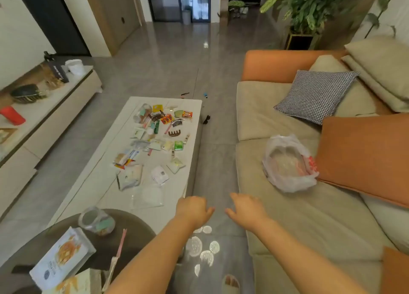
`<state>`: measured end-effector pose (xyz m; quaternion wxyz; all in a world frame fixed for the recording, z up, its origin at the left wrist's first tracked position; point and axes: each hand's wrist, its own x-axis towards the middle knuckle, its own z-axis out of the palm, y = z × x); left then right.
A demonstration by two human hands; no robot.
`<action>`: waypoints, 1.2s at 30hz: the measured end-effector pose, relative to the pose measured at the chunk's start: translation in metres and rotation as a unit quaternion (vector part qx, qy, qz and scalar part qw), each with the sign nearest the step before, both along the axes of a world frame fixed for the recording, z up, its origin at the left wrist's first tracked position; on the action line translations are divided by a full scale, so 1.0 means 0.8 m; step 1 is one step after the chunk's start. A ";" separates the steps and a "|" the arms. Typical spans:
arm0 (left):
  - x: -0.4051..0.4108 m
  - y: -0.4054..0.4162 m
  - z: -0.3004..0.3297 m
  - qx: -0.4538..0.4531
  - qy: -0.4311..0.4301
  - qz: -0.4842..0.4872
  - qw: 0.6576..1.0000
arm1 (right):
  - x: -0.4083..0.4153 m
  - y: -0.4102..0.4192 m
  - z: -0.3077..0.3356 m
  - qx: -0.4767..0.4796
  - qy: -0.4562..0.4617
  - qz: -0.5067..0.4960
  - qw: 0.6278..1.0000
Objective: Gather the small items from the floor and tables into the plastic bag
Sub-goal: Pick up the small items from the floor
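A white plastic bag (290, 164) lies open on the beige sofa seat (276, 205), against an orange cushion. Several small items (159, 136) such as packets, hair clips and sachets are scattered over the white coffee table (106, 183). A few more lie on the grey floor beyond it: a black clip (206, 119), a blue thing (205, 94) and a dark strip (184, 94). My left hand (193, 209) and my right hand (246, 208) hover empty over the gap between table and sofa, fingers loosely apart.
A round dark side table (137, 231) at lower left carries a jar (96, 220), snack packets (62, 256) and a pink straw. A TV cabinet (44, 114) lines the left wall. Cushions fill the sofa's back. A potted plant (309, 8) stands behind it.
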<state>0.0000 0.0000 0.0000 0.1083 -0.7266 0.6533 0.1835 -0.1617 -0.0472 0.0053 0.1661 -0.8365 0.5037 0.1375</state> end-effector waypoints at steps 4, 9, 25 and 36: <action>-0.017 -0.019 -0.021 0.038 0.001 0.026 0.999 | -0.020 -0.027 -0.026 0.023 0.017 0.024 0.999; -0.029 -0.037 -0.037 0.069 0.001 0.040 0.997 | -0.029 -0.061 -0.048 0.051 0.035 0.036 0.997; 0.036 -0.203 -0.072 0.097 0.023 0.041 0.994 | 0.032 -0.205 -0.073 0.101 0.039 0.000 0.994; 0.124 -0.346 -0.076 0.109 0.020 0.001 0.994 | 0.126 -0.340 -0.078 0.110 0.017 -0.054 0.992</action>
